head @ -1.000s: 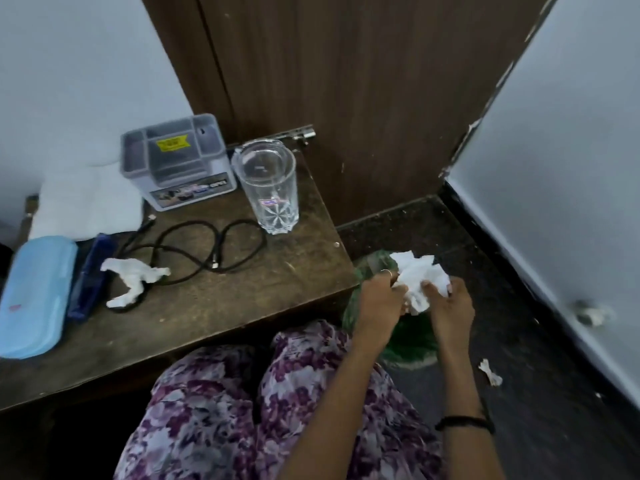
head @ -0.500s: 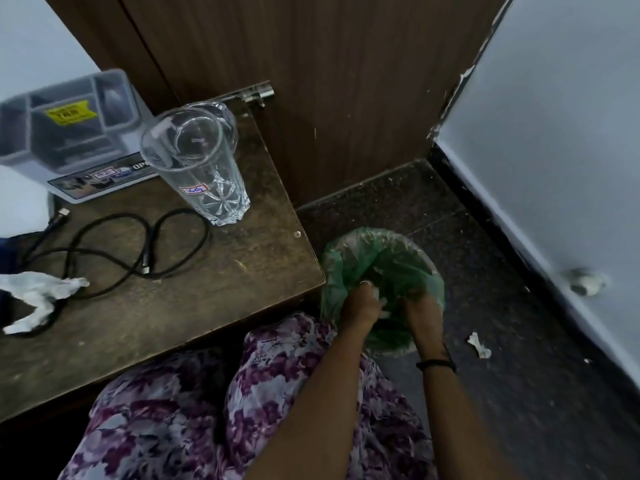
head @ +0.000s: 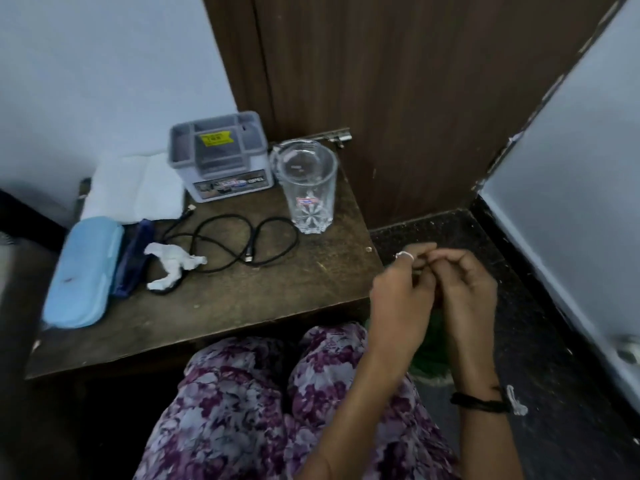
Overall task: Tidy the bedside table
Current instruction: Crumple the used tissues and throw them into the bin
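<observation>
The brown bedside table [head: 242, 306] carries a crumpled white tissue [head: 171, 265], a coiled black cable [head: 239, 244], a clear glass [head: 308, 188], a grey organiser box [head: 220, 155], a light blue case [head: 81, 271], a dark blue case [head: 133, 258] and a folded white cloth [head: 135, 185]. My left hand [head: 401, 299] and my right hand [head: 467, 292] are side by side, just right of the table's corner, above the green-lined bin [head: 433, 358]. Their fingers are curled and touch at the tips. Nothing shows in either hand.
A wooden door [head: 398, 98] stands behind the table, with a white wall [head: 571, 202] on the right. A small paper scrap [head: 516, 403] lies on the dark floor [head: 536, 341] by my right wrist. My floral-clothed knees [head: 277, 410] are below the table edge.
A second ago both hands held a white tissue wad over the bin, then pushed it down inside. Now they have risen out of the bin without it.
</observation>
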The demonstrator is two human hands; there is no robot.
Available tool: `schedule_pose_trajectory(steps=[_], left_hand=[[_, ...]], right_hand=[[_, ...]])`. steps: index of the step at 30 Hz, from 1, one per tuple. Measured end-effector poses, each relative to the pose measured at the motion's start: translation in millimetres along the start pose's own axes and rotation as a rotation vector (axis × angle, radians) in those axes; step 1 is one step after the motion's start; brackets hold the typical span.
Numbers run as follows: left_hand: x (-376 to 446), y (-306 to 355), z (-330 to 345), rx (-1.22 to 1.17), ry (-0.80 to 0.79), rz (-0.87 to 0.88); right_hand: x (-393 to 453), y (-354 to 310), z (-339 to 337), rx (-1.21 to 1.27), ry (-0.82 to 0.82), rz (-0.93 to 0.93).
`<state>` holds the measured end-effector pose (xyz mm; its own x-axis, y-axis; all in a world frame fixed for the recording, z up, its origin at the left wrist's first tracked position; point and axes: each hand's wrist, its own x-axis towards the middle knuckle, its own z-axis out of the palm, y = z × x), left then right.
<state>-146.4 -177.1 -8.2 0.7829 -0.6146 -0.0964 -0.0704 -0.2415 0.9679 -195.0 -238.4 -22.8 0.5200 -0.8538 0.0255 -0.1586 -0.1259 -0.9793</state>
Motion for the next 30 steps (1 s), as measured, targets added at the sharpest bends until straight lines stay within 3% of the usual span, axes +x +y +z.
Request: schedule_pose_trajectory(steps=[3, 7, 12, 15, 19, 25, 27, 30], left_hand=[[-11, 23, -53, -0.114, 0.179, 0.100], [-14, 15, -123, -0.086, 0.344, 0.141], [-18, -28, -198, 0.242, 0.590, 0.069], [-19, -59, -229, 0.457, 0.758, -0.058], [-14, -87, -234, 0.560, 0.742, -0.249], [-9, -101, -228, 0.611, 0.784, -0.148], [-10, -101, -233, 0.534, 0.771, -0.133], [-12, -89, -240, 0.219, 0.742, -0.134]], right_hand=[[-12, -45, 38, 0.128, -0.116, -0.083], [-18, -67, 100, 0.116, -0.339, -0.118], [-29, -57, 168, -0.015, -0.549, -0.119], [-34, -45, 197, -0.190, -0.617, -0.150], [-33, -35, 223, -0.330, -0.644, -0.230], [-29, -32, 249, -0.530, -0.793, -0.373], [-28, -32, 249, -0.463, -0.786, -0.321], [-28, -37, 240, -0.341, -0.727, -0.228]])
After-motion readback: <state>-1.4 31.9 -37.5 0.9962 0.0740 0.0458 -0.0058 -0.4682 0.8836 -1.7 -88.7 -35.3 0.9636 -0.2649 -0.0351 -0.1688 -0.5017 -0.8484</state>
